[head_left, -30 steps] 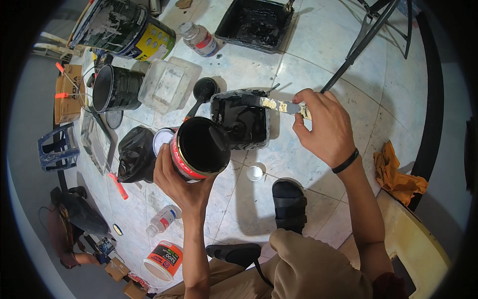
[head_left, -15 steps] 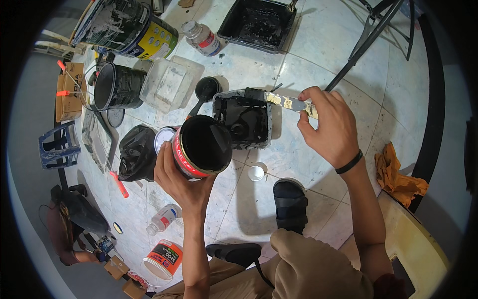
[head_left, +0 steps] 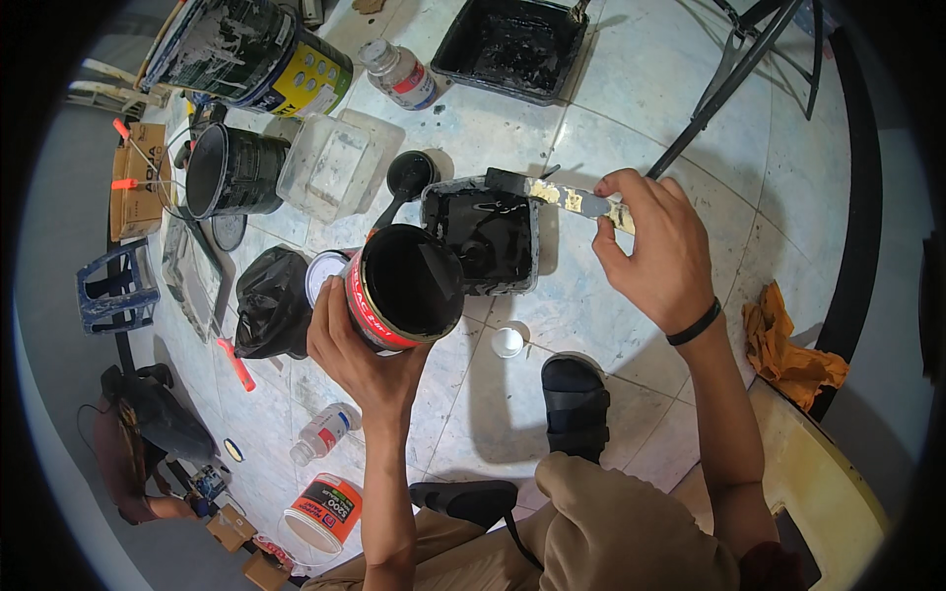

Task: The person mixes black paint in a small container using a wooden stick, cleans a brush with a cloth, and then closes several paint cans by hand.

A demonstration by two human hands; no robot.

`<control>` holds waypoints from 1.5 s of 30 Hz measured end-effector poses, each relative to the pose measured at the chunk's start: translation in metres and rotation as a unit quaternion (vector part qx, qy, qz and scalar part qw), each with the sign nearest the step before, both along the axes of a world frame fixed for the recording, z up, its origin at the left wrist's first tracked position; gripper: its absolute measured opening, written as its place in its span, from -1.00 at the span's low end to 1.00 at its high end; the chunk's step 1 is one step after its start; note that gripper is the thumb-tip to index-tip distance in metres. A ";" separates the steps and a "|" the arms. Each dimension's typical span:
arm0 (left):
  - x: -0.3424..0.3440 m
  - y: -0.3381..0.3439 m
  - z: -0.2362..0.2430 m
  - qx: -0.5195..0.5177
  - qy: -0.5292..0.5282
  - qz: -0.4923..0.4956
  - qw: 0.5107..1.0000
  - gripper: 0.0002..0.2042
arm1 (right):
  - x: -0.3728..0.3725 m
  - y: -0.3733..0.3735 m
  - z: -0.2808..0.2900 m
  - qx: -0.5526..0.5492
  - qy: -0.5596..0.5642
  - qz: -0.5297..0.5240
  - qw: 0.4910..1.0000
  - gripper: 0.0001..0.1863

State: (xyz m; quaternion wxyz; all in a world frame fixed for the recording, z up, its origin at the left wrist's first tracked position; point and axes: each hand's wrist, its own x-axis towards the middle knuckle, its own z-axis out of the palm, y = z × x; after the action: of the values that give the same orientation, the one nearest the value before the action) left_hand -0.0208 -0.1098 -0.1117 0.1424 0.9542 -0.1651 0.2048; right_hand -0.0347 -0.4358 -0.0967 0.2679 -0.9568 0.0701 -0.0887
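My left hand (head_left: 367, 364) is wrapped round a red-labelled paint can (head_left: 409, 286), tilted so its dark inside faces up toward me. Just beyond the can sits a plastic tub (head_left: 533, 266) holding glossy black paint (head_left: 473, 231). In a pinch, my right hand (head_left: 658, 246) grips a paint-smeared stirring stick (head_left: 567, 197), flat and narrow. Its black-coated end lies over the tub's far right corner. Beside the tub rests a black ladle (head_left: 409, 177). A pale round lid (head_left: 325, 273) shows behind the can, partly covered by it.
A black paint tray (head_left: 507, 49) and a clear bottle (head_left: 397, 74) stand farther back. To the left are a large bucket (head_left: 305, 74), a black pail (head_left: 236, 172), a clear container (head_left: 335, 167) and a black bag (head_left: 271, 300). A small white cap (head_left: 506, 342) lies near my sandal (head_left: 574, 404).
The stirring stick has shifted slightly up and right with my right hand. The paint can has moved a little right. The paint surface in the tub looks smoother.
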 end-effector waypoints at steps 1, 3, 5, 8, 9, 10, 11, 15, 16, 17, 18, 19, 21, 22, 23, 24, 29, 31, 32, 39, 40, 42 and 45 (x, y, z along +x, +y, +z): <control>0.000 0.000 0.000 0.002 0.000 0.000 1.000 0.16 | 0.000 0.000 0.000 0.001 -0.004 -0.001 1.000 -0.74; 0.001 -0.001 0.001 0.003 -0.001 0.000 1.000 0.16 | 0.000 0.000 0.001 0.003 -0.004 -0.002 1.000 -0.74; 0.001 -0.001 0.002 0.002 -0.002 0.001 1.000 0.16 | 0.000 0.000 0.003 0.005 0.004 -0.003 1.000 -0.74; 0.001 -0.001 0.003 0.001 -0.001 0.002 1.000 0.15 | 0.001 0.002 0.005 0.007 0.010 -0.008 1.000 -0.75; 0.001 -0.001 0.003 0.000 -0.001 0.001 1.000 0.15 | 0.001 0.002 0.005 0.007 0.004 -0.007 1.000 -0.75; 0.002 0.000 0.002 0.000 -0.002 0.000 1.000 0.16 | 0.001 0.002 0.004 0.006 -0.001 -0.006 1.000 -0.74; 0.001 0.000 0.002 -0.003 0.000 0.002 1.000 0.16 | 0.001 0.001 0.004 0.007 -0.007 -0.004 1.000 -0.74; -0.001 -0.005 0.003 -0.027 0.017 0.015 0.999 0.15 | 0.001 0.002 0.004 0.007 -0.009 -0.005 1.000 -0.73; -0.001 -0.006 0.004 -0.035 0.021 0.018 0.999 0.15 | 0.001 0.002 0.004 0.009 -0.012 -0.005 1.000 -0.73; -0.002 -0.006 0.004 -0.040 0.024 0.020 0.999 0.15 | 0.000 0.003 0.004 0.010 -0.014 -0.006 1.000 -0.73; -0.002 -0.007 0.004 -0.044 0.028 0.022 0.998 0.15 | -0.001 0.004 0.004 0.015 -0.009 -0.011 1.000 -0.73; -0.001 -0.009 0.004 -0.045 0.029 0.024 0.998 0.15 | -0.002 0.004 0.005 0.020 -0.004 -0.017 1.000 -0.74; -0.001 -0.010 0.003 -0.066 0.037 0.029 0.997 0.16 | -0.007 0.007 0.005 0.033 -0.008 -0.028 0.999 -0.75; 0.000 -0.011 0.001 -0.086 0.043 0.032 0.995 0.16 | -0.011 0.009 0.003 0.042 -0.016 -0.032 0.998 -0.75; 0.000 -0.011 0.001 -0.100 0.048 0.037 0.993 0.16 | -0.015 0.012 0.003 0.052 -0.025 -0.036 0.998 -0.75; 0.000 -0.012 0.000 -0.114 0.053 0.040 0.991 0.16 | -0.019 0.014 0.007 0.065 0.003 -0.036 0.997 -0.75; 0.001 -0.012 0.001 -0.126 0.065 0.051 0.989 0.15 | -0.039 0.016 0.038 0.116 0.148 -0.019 0.982 -0.78; 0.001 -0.011 0.000 -0.124 0.061 0.048 0.989 0.15 | -0.042 0.015 0.045 0.134 0.179 -0.008 0.975 -0.80; 0.001 -0.012 -0.002 -0.129 0.060 0.045 0.989 0.15 | -0.044 0.014 0.048 0.143 0.195 -0.005 0.970 -0.80; -0.005 -0.016 -0.006 -0.112 0.052 0.040 0.992 0.14 | -0.042 0.032 0.065 0.187 0.165 0.036 0.968 -0.83; -0.006 -0.015 -0.006 -0.095 0.047 0.039 0.994 0.13 | -0.042 0.035 0.064 0.189 0.156 0.032 0.969 -0.83; -0.007 -0.016 -0.007 -0.074 0.039 0.038 0.996 0.13 | -0.042 0.037 0.063 0.189 0.146 0.028 0.971 -0.83; -0.008 -0.018 -0.009 -0.059 0.028 0.038 0.997 0.14 | -0.041 0.040 0.064 0.177 0.132 0.030 0.975 -0.83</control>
State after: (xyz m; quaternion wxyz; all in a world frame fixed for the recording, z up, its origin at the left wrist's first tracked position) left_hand -0.0293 -0.1277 -0.1203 0.1953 0.9551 -0.1121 0.1927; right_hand -0.0757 -0.3959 -0.0327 0.4241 -0.8990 0.0910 0.0602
